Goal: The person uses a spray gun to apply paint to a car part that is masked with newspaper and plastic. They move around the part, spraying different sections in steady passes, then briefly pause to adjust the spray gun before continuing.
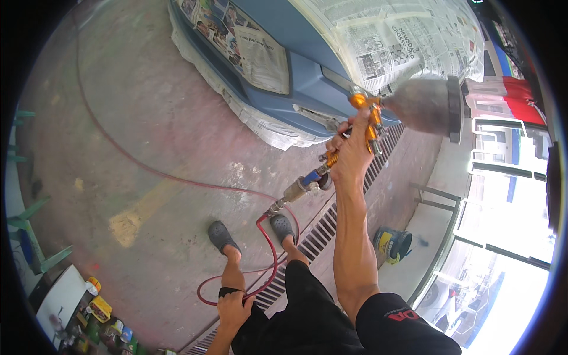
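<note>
the red hose [276, 260] is grasped in the curled fingers of the left hand [234, 310]. farther out, the spray gun [376, 121] is clenched by the right hand [351, 152]; its long axis is slanted, the nozzle aimed up-left toward the blue bumper [305, 83], the gray cup [421, 107] tipped sideways rightward.

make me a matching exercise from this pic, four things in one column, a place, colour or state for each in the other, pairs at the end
1. spray gun
2. hose
3. clogs
4. bucket

A. being worn
B. dark with yellow label
C. in the right hand
D. red

Pairs: 1-C, 2-D, 3-A, 4-B
</note>
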### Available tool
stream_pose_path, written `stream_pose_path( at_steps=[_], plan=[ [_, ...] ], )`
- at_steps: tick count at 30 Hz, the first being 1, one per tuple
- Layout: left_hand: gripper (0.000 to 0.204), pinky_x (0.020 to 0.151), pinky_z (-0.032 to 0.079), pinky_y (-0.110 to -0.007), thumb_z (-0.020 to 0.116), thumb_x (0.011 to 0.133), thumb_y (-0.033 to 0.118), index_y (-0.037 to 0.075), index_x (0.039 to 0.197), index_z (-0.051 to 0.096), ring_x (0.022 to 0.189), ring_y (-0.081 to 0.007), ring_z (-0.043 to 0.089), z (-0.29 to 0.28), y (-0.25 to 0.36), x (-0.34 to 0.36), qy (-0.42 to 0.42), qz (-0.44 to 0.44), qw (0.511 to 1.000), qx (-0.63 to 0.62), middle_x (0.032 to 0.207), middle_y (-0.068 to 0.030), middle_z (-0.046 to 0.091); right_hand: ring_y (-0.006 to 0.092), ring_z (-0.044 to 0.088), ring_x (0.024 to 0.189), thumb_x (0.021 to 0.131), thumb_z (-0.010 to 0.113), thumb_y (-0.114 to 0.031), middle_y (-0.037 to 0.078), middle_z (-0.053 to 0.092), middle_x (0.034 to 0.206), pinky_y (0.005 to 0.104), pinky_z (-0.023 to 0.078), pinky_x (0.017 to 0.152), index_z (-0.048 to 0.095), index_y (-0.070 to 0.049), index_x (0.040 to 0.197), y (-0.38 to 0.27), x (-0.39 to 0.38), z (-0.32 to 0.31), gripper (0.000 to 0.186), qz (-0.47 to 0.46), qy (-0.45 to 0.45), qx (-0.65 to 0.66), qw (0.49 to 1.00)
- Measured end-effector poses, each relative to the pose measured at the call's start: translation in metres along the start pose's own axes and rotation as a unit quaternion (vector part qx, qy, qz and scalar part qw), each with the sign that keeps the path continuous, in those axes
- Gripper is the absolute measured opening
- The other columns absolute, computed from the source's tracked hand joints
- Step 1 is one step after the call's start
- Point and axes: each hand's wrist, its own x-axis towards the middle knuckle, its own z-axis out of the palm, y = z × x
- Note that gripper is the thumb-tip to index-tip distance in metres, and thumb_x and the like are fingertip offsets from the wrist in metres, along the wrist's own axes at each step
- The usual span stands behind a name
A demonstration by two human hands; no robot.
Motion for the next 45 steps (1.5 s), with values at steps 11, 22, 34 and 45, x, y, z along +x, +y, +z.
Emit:
stream_pose_path(
  at_steps=[11, 22, 34, 45],
  plan=[
    [0.046, 0.071, 0.056, -0.057, 0.077, 0.104, 0.048, 0.005, 0.087, 0.072, 0.074, -0.0449, 0.074, -0.060, -0.005, -0.020, 0.041, -0.156, 0.987, -0.018, 0.079, -0.0182, 0.076, 0.0056, 0.052, 0.061, 0.117, 0.066, -0.046, 0.000, 0.062, 0.084, 0.0256, 0.041, 0.052, 0.060, -0.008, 0.107, 0.098, -0.079, 0.107, 0.039, 0.035, -0.097, 0.122, 0.987],
    [0.045, 0.071, 0.057, -0.056, 0.076, 0.104, 0.050, 0.007, 0.088, 0.073, 0.074, -0.0441, 0.076, -0.073, -0.041, -0.007, -0.025, -0.167, 0.985, 0.026, 0.079, -0.0169, 0.076, 0.0044, 0.050, 0.058, 0.118, 0.067, -0.039, 0.001, 0.064, 0.084, 0.0261, 0.038, 0.051, 0.065, -0.003, 0.106, 0.210, -0.030, 0.050, 0.038, -0.083, 0.144, -0.032, 0.986],
    [0.045, 0.073, 0.060, -0.056, 0.078, 0.102, 0.051, 0.006, 0.094, 0.076, 0.077, -0.0457, 0.077, -0.036, -0.013, 0.036, -0.131, -0.071, 0.985, 0.084, 0.082, -0.0208, 0.078, 0.0044, 0.055, 0.062, 0.115, 0.073, -0.029, -0.003, 0.063, 0.079, 0.0249, 0.041, 0.055, 0.071, -0.005, 0.100, 0.273, -0.036, -0.032, 0.029, -0.147, 0.059, -0.124, 0.980],
    [0.043, 0.071, 0.060, -0.054, 0.077, 0.103, 0.049, 0.007, 0.091, 0.078, 0.071, -0.0436, 0.077, 0.017, 0.065, 0.068, -0.158, -0.005, 0.984, 0.086, 0.075, -0.0164, 0.077, 0.0053, 0.054, 0.066, 0.116, 0.071, -0.040, -0.004, 0.061, 0.076, 0.0270, 0.043, 0.060, 0.070, -0.004, 0.098, 0.191, 0.049, -0.195, 0.040, -0.031, 0.115, -0.095, 0.988]
  ],
)
